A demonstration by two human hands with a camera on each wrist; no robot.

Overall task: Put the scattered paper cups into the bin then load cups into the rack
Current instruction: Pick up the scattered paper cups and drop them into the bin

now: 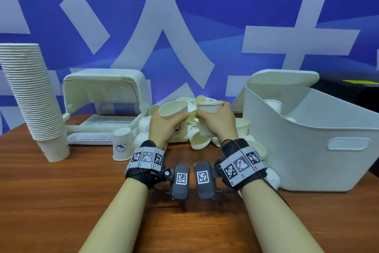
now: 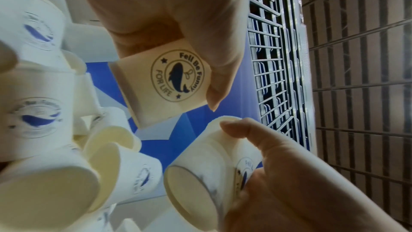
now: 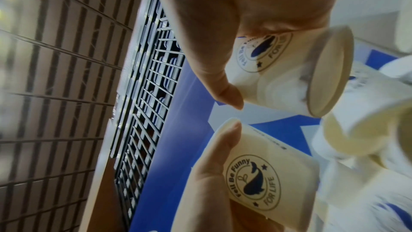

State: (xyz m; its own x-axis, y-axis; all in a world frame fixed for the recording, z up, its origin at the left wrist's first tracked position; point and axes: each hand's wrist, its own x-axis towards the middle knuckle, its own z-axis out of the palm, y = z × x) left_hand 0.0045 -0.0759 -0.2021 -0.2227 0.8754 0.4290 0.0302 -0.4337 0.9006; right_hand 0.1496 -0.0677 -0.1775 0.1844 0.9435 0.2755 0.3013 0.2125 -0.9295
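My left hand grips a white paper cup with a whale logo, mouth tilted toward me. My right hand grips a second cup just to its right. Both are held above a pile of scattered cups at the table's middle. In the left wrist view my left hand pinches its logo cup, with the right hand's cup below it. In the right wrist view my right hand holds its cup. The white bin stands right, the rack left.
A tall stack of nested cups leans at the far left. One cup stands upside down in front of the rack. The bin holds a few cups, and its lid leans behind it. Bare wooden table lies near me.
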